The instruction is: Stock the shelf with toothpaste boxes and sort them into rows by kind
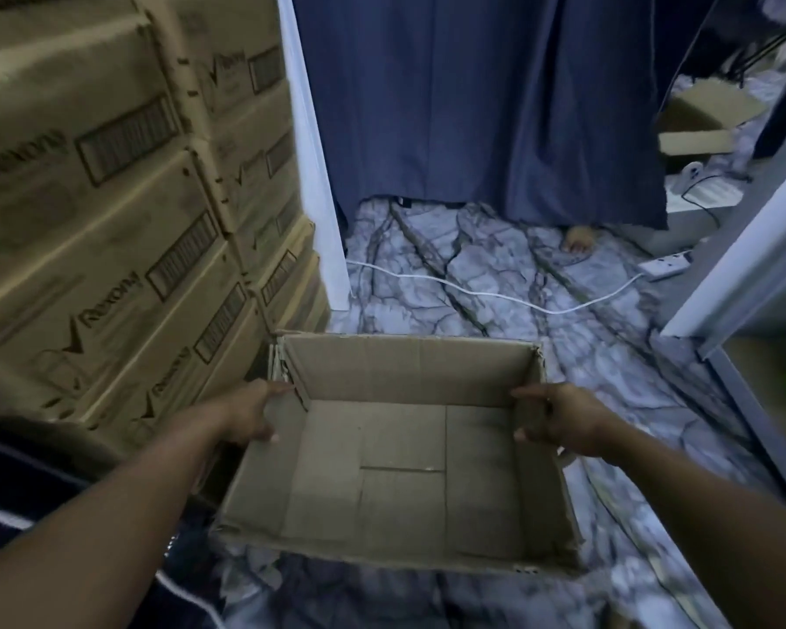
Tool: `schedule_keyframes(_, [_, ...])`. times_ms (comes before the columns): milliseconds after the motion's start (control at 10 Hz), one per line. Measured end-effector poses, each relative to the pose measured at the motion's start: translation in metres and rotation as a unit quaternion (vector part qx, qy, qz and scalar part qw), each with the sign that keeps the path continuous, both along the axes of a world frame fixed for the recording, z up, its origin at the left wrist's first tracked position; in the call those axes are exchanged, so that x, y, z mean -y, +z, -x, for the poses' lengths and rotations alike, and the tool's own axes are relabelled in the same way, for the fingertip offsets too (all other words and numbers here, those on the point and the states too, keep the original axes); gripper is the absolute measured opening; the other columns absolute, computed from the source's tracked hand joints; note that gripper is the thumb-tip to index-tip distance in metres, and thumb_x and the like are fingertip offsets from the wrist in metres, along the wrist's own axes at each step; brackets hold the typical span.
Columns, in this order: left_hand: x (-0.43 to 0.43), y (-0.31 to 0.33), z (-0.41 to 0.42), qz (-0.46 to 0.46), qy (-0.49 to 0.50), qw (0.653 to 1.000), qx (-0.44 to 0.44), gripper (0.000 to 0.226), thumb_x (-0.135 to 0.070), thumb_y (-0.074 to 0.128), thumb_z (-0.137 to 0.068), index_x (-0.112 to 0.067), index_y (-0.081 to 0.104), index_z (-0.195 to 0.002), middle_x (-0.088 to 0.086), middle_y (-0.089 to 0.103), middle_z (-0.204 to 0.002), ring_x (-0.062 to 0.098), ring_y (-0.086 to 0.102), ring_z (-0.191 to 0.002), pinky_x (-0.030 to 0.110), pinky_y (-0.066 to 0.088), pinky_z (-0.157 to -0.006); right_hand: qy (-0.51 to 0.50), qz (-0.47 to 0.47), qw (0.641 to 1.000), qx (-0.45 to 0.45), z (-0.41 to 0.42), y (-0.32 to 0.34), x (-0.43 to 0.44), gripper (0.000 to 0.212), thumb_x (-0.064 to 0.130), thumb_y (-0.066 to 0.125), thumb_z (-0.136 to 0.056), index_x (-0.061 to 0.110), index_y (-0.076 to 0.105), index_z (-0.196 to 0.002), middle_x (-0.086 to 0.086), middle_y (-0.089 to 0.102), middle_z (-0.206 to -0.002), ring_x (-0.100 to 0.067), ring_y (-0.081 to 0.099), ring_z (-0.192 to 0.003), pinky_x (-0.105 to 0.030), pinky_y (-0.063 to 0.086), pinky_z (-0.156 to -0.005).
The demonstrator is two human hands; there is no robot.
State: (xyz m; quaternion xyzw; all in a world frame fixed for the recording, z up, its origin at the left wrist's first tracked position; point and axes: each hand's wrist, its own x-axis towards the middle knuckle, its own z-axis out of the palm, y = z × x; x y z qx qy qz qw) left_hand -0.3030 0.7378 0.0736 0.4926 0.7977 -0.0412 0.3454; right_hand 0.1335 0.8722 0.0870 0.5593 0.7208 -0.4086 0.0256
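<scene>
Hands grip an open cardboard box [395,451] from both sides: the left hand [246,413] is curled over the box's left wall, thumb inside and fingers outside, and the right hand [559,417] is closed the same way over the right wall. The box is held above a marble-patterned floor [495,283] and its inside shows only bare cardboard; no toothpaste boxes show in it. Stacked cartons [110,197] with printed barcodes stand just to the left. A dark blue curtain [495,97] hangs ahead, and a white cable [473,292] runs across the floor to a power strip [665,265].
</scene>
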Motion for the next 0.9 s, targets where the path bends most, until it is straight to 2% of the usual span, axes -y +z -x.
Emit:
schedule_keyframes(100, [-0.022, -0.022, 0.006, 0.027, -0.015, 0.999, -0.015, 0.095, -0.007, 0.081, -0.079, -0.023, 0.028, -0.157, 0.01, 0.054, -0.138, 0.021, 0.058, -0.106, 0.019, 0.052, -0.063, -0.016, 0.02, 1.0, -0.006, 0.012, -0.029, -0.015, 0.069, 0.017, 0.087, -0.075, 0.026, 0.058, -0.137, -0.008, 0.063, -0.102, -0.024, 0.072, -0.069, -0.039, 0.06, -0.05])
schedule_keyframes(300, [-0.038, -0.053, 0.01, 0.095, -0.007, 0.995, -0.042, 0.098, -0.003, 0.082, -0.078, -0.028, 0.03, -0.156, 0.014, 0.054, -0.134, 0.03, 0.064, -0.096, 0.028, 0.054, -0.049, -0.034, 0.089, 0.995, -0.001, 0.025, -0.072, -0.013, 0.072, 0.015, 0.09, -0.071, 0.026, 0.059, -0.135, -0.017, 0.065, -0.104, -0.03, 0.073, -0.072, -0.044, 0.062, -0.054])
schedule_keyframes(400, [-0.043, -0.056, 0.009, 0.103, -0.008, 0.993, -0.051, 0.097, -0.003, 0.08, -0.08, -0.031, 0.028, -0.156, 0.014, 0.052, -0.137, 0.032, 0.064, -0.1, 0.028, 0.053, -0.047, -0.039, 0.104, 0.994, -0.001, 0.029, -0.073, -0.016, 0.072, 0.015, 0.09, -0.071, 0.026, 0.058, -0.135, -0.017, 0.064, -0.104, -0.033, 0.073, -0.078, -0.048, 0.062, -0.058])
schedule_keyframes(500, [-0.038, -0.054, 0.009, 0.092, -0.017, 0.994, -0.05, 0.095, -0.003, 0.078, -0.082, -0.029, 0.027, -0.157, 0.014, 0.053, -0.139, 0.033, 0.062, -0.109, 0.037, 0.06, -0.066, -0.036, 0.114, 0.993, 0.004, 0.027, -0.068, -0.018, 0.074, 0.017, 0.089, -0.073, 0.026, 0.055, -0.138, -0.014, 0.065, -0.104, -0.031, 0.073, -0.078, -0.047, 0.062, -0.059])
schedule_keyframes(600, [-0.026, -0.048, 0.008, 0.051, -0.048, 0.995, -0.074, 0.089, -0.01, 0.075, -0.084, -0.025, 0.028, -0.157, 0.01, 0.052, -0.145, 0.029, 0.053, -0.128, 0.033, 0.048, -0.102, 0.021, 0.096, 0.994, 0.057, 0.03, -0.058, -0.015, 0.082, 0.028, 0.087, -0.076, 0.025, 0.045, -0.147, -0.007, 0.061, -0.109, -0.021, 0.068, -0.074, -0.031, 0.059, -0.056])
schedule_keyframes(700, [-0.009, -0.035, 0.004, 0.008, -0.034, 0.998, -0.059, 0.08, -0.012, 0.069, -0.087, -0.026, 0.03, -0.155, 0.008, 0.055, -0.144, 0.026, 0.054, -0.128, 0.031, 0.045, -0.103, 0.058, 0.09, 0.99, 0.096, 0.034, -0.035, -0.015, 0.088, 0.036, 0.085, -0.077, 0.025, 0.037, -0.151, -0.011, 0.062, -0.107, -0.027, 0.072, -0.076, -0.038, 0.062, -0.064])
schedule_keyframes(800, [0.01, -0.015, 0.003, -0.001, -0.022, 0.999, -0.024, 0.08, -0.02, 0.073, -0.088, -0.026, 0.03, -0.155, 0.002, 0.055, -0.145, 0.021, 0.054, -0.128, 0.031, 0.045, -0.106, 0.15, 0.019, 0.975, 0.161, 0.037, 0.0, -0.013, 0.081, 0.049, 0.076, -0.083, 0.023, 0.038, -0.15, -0.011, 0.061, -0.12, -0.025, 0.068, -0.096, -0.035, 0.059, -0.08])
schedule_keyframes(900, [0.032, 0.013, -0.006, 0.013, -0.043, 0.998, -0.034, 0.079, -0.029, 0.072, -0.09, -0.026, 0.028, -0.156, 0.0, 0.052, -0.148, 0.019, 0.053, -0.13, 0.028, 0.043, -0.106, 0.21, -0.047, 0.96, 0.18, 0.032, 0.043, 0.002, 0.075, 0.058, 0.066, -0.087, 0.021, 0.042, -0.148, -0.008, 0.055, -0.138, -0.024, 0.058, -0.116, -0.033, 0.047, -0.096])
